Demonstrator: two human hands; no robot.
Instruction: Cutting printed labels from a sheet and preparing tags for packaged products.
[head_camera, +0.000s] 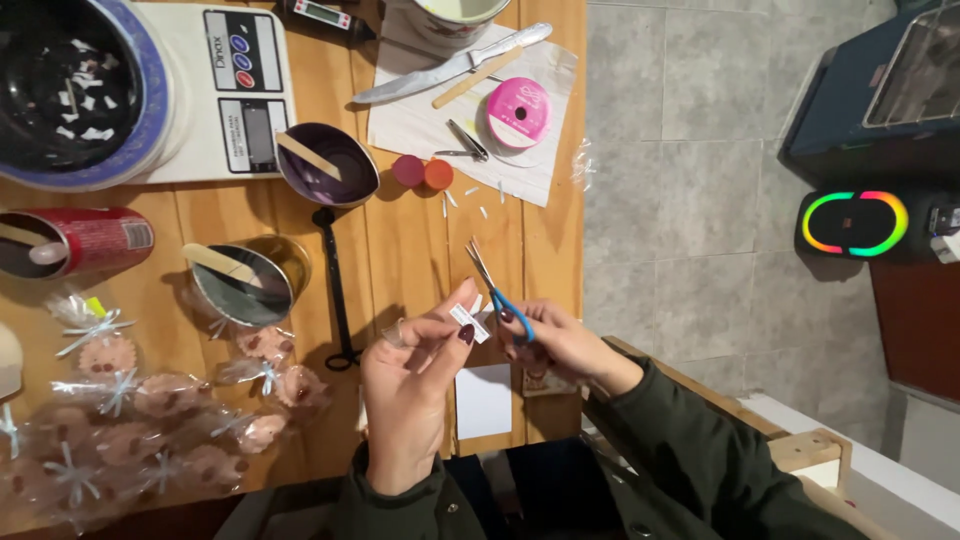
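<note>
Head view: left hand (410, 385) pinches white paper strip (468, 322); right hand (556, 340) grips blue-handled scissors (497, 289).

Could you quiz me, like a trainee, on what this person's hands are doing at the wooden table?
1. True or false: the right hand holds blue-handled scissors.
2. What does the left hand pinch? A) a small white strip B) a knife C) a spoon
3. What lies on the white paper beside the knife: a pink ______ of ribbon.

Key: 1 true; 2 A, the small white strip; 3 spool.
</note>
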